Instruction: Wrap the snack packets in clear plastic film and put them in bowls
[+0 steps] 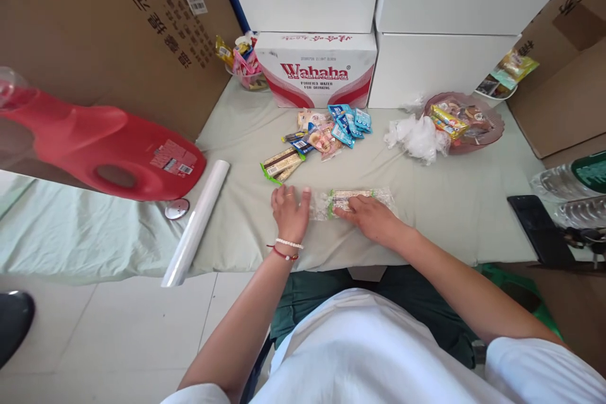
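Straight out from the front of the water carton [316, 69], on the person's side of it, I have the green-ended snack packet [341, 197] lying on clear plastic or within it; I cannot tell which. The plastic [386, 196] reaches past both ends of it. The right hand [372, 218] covers the packet's side away from the carton: its forefinger points toward the left end and its fingertips rest over the middle. I cannot tell whether the thumb is clamped against them. The left hand [290, 211] lies palm down just beside the plastic's left end, thumb spread away from the fingers; I can't make out whether it touches. Between the carton and the hands I see a heap of sweets [326, 136], with similar packets [283, 163] at its left. A bowl [493, 131] stands right of the carton.
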{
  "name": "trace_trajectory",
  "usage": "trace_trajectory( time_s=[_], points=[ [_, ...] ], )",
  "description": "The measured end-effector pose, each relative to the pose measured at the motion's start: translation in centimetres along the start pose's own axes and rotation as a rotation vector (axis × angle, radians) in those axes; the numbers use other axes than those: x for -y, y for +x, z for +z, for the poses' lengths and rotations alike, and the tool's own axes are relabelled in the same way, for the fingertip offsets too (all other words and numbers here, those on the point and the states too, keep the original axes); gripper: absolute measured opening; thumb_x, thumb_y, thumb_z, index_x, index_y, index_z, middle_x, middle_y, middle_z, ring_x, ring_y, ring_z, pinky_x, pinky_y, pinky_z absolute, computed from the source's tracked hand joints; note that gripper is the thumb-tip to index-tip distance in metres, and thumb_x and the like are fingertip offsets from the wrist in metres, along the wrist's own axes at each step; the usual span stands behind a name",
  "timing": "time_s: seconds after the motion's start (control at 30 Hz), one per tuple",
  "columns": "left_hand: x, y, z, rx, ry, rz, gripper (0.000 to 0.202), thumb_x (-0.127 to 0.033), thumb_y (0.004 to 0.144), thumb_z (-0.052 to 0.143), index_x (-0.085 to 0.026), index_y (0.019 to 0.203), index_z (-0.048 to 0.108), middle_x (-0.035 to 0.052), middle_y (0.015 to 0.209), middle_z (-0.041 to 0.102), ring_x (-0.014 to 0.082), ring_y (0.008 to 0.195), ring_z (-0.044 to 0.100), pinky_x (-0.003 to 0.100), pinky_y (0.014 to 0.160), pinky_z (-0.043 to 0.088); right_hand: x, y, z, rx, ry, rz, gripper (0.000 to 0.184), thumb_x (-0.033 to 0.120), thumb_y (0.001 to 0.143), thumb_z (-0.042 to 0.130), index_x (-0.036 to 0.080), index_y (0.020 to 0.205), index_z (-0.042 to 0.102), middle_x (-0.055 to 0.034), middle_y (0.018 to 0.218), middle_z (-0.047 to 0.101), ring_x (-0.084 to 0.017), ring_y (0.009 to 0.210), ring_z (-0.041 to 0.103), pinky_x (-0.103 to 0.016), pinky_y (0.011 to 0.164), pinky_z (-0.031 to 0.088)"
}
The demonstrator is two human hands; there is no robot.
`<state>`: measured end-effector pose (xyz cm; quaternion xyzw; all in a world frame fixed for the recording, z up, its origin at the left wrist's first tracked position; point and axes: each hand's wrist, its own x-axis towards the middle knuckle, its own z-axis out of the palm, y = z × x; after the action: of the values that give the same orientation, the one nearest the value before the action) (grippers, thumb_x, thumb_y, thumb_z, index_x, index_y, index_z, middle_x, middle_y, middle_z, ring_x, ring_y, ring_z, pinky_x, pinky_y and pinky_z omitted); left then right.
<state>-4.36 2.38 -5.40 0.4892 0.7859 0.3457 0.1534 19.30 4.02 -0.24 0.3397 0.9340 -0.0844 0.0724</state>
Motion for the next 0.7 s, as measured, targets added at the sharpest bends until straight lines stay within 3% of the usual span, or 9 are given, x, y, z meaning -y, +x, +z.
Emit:
trace_trajectory(
  time_s=[0.03, 0.1, 0.2, 0.3, 0.43, 0.53, 0.6, 0.63, 0.7],
  points=[
    [-0.5, 0.0, 0.2, 0.027, 0.028, 0.009, 0.045, -0.059, 0.088, 0.062, -0.017, 0.104, 0.069, 0.0227, 0.15, 0.056, 0.042, 0.152, 0.036, 0.064, 0.122, 0.032, 0.0, 0.0, 0.0, 0.001, 0.003, 0.006, 0.057, 0.011, 0.103, 0.048, 0.033, 0.155, 0.053, -0.0119, 0.115, 0.063, -0.027, 0.105, 0.057, -0.036, 0.085, 0.044],
    [-1.7, -0.3, 0.5, 0.081, 0.055, 0.039, 0.033, -0.051, 0.079, 0.073, -0.02, 0.088, 0.067, 0.02, 0.14, 0.063, 0.0418, 0.142, 0.047, 0.061, 0.117, 0.039, 0.1, 0.0, 0.0, 0.002, 0.014, 0.018, 0.058, 0.01, 0.102, 0.048, 0.034, 0.155, 0.052, -0.0113, 0.115, 0.063, -0.027, 0.106, 0.057, -0.036, 0.086, 0.044],
    [-3.2, -1.1, 0.5, 0.13, 0.008, 0.063, 0.013, -0.035, 0.082, 0.065, -0.024, 0.078, 0.06, 0.0069, 0.095, 0.072, 0.0262, 0.097, 0.069, 0.044, 0.093, 0.056, 0.3, 0.0, 0.0, -0.004, 0.036, 0.022, 0.057, 0.011, 0.102, 0.049, 0.035, 0.154, 0.053, -0.0107, 0.116, 0.062, -0.027, 0.106, 0.056, -0.036, 0.086, 0.044],
    [-4.9, -2.1, 0.7, 0.181, -0.126, 0.084, 0.008, -0.031, 0.087, 0.06, -0.024, 0.082, 0.061, -0.001, 0.076, 0.068, 0.0171, 0.072, 0.065, 0.032, 0.075, 0.057, 0.5, -0.1, 0.4, -0.044, 0.058, 0.026, 0.048, 0.014, 0.105, 0.047, 0.031, 0.148, 0.059, -0.0122, 0.115, 0.062, -0.028, 0.107, 0.055, -0.039, 0.088, 0.046],
    [-6.8, -4.1, 1.9, 0.289, -0.197, 0.269, 0.023, -0.035, 0.097, 0.054, -0.022, 0.103, 0.071, 0.007, 0.103, 0.074, 0.0203, 0.094, 0.07, 0.036, 0.089, 0.059, 0.8, -1.6, 2.2, -0.146, 0.143, 0.037, 0.036, 0.017, 0.106, 0.043, 0.02, 0.131, 0.07, -0.0153, 0.119, 0.063, -0.03, 0.114, 0.054, -0.045, 0.097, 0.048],
    [-7.3, -5.8, 2.9, 0.295, -0.004, 0.483, 0.037, -0.037, 0.102, 0.047, -0.017, 0.121, 0.072, 0.015, 0.127, 0.069, 0.0283, 0.12, 0.064, 0.047, 0.107, 0.052, 0.7, -3.7, 4.1, -0.283, 0.356, -0.035, 0.032, 0.016, 0.103, 0.048, 0.018, 0.124, 0.072, -0.0162, 0.127, 0.064, -0.031, 0.124, 0.052, -0.047, 0.105, 0.048],
    [-7.2, -6.7, 3.3, 0.292, 0.148, 0.56, 0.042, -0.034, 0.103, 0.046, -0.014, 0.133, 0.067, 0.0177, 0.138, 0.066, 0.0331, 0.129, 0.059, 0.053, 0.109, 0.048, 0.5, -5.3, 5.1, -0.368, 0.563, -0.04, 0.031, 0.017, 0.102, 0.048, 0.02, 0.121, 0.073, -0.0128, 0.123, 0.068, -0.027, 0.12, 0.058, -0.044, 0.104, 0.051],
    [-7.1, -7.1, 3.4, 0.297, 0.204, 0.578, 0.044, -0.033, 0.103, 0.045, -0.014, 0.138, 0.065, 0.0182, 0.143, 0.064, 0.0346, 0.132, 0.057, 0.054, 0.108, 0.047, 0.2, -5.9, 5.4, -0.42, 0.66, 0.031, 0.032, 0.019, 0.103, 0.046, 0.022, 0.12, 0.073, -0.0106, 0.118, 0.07, -0.025, 0.114, 0.062, -0.042, 0.101, 0.053],
    [-6.9, -7.6, 3.5, 0.307, 0.268, 0.59, 0.045, -0.03, 0.104, 0.043, -0.015, 0.143, 0.062, 0.0174, 0.148, 0.062, 0.0355, 0.135, 0.055, 0.054, 0.107, 0.046, -0.5, -6.7, 5.6, -0.574, 0.767, 0.341, 0.034, 0.027, 0.107, 0.039, 0.024, 0.118, 0.071, -0.0086, 0.108, 0.071, -0.023, 0.102, 0.066, -0.039, 0.092, 0.055]
  ],
)
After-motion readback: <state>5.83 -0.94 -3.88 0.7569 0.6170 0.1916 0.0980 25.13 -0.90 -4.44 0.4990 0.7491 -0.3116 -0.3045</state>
